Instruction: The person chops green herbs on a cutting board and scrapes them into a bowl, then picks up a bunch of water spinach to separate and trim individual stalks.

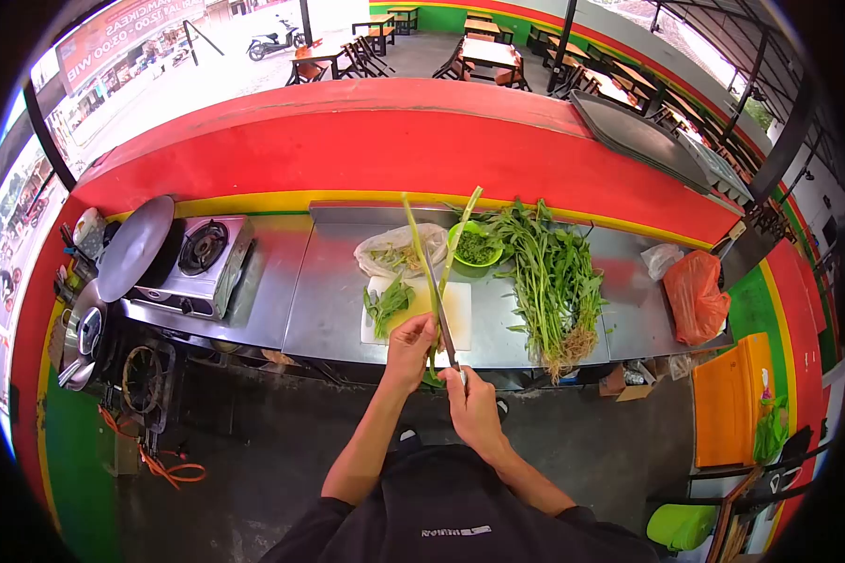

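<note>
My left hand (410, 351) is closed round a water spinach stem (454, 236), whose two long pale lengths spread upward in a V. In my right hand (474, 408) is a knife (443, 314), its blade pointing up and away between those lengths. Beneath them lies a white cutting board (458, 302) with loose leaves (387, 305) on its left side. Behind the board are a clear plastic bag (371, 255) holding stem pieces and a green bowl (476, 270) of cut greens. A large bunch of water spinach (545, 281), roots toward me, rests to the right.
A gas stove (202, 258) stands left on the steel counter (338, 239), with a big wok lid (141, 249) leaning by it. At the right end sits an orange plastic bag (697, 298). A red wall (366, 141) runs behind the counter.
</note>
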{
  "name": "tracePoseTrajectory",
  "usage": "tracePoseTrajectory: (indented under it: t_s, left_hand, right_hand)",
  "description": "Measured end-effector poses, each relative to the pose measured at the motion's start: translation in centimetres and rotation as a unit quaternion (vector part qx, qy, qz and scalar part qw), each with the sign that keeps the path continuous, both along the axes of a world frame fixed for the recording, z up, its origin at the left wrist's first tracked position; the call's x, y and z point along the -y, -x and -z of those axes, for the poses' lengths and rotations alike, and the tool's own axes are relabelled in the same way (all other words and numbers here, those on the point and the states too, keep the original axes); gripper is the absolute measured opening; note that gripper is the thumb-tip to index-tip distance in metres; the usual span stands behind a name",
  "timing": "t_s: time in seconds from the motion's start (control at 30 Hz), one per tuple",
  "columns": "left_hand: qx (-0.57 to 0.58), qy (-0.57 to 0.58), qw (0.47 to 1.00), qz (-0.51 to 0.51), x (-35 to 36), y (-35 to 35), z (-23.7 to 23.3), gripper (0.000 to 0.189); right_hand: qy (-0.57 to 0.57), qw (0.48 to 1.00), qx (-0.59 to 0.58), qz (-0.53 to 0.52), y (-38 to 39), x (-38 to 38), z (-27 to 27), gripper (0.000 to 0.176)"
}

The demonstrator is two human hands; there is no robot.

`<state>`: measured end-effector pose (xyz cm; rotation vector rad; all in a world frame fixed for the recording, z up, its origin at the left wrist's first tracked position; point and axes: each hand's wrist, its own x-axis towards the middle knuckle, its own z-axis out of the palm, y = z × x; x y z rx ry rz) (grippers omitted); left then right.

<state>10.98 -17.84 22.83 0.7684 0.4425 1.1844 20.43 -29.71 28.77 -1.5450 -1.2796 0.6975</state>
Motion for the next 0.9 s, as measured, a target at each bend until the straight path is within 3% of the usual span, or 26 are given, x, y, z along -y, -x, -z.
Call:
tracePoseTrajectory:
  t_s: [0.43,0.5,0.67,0.77,0.9]
  left_hand:
    - [-0.012,0.003,0.999,-0.036,-1.1,0.4,1.2,0.027]
    - [0.046,0.01,0.998,-0.03,-1.8,0.7,1.2,0.028]
    - [-0.001,0.007,0.999,-0.051,-2.2,1.3,1.2,0.028]
    - [-0.032,-0.02,0.999,-0.04,-2.3,1.7,0.8,0.028]
    - [0.012,-0.02,1.0,0.014,-2.0,1.8,0.6,0.029]
  right_hand:
    - [0.004,1.0,-0.001,-0.013,0.6,-0.9,0.0,0.03]
    - [0.016,1.0,0.01,-0.021,0.8,-0.7,-0.1,0.031]
    - [0.052,0.998,-0.007,-0.029,0.7,-0.7,-0.6,0.032]
    - [0.06,0.998,-0.009,-0.035,0.6,-0.6,-0.6,0.034]
    - [0.073,0.997,0.001,-0.034,0.6,-0.6,-0.7,0.035]
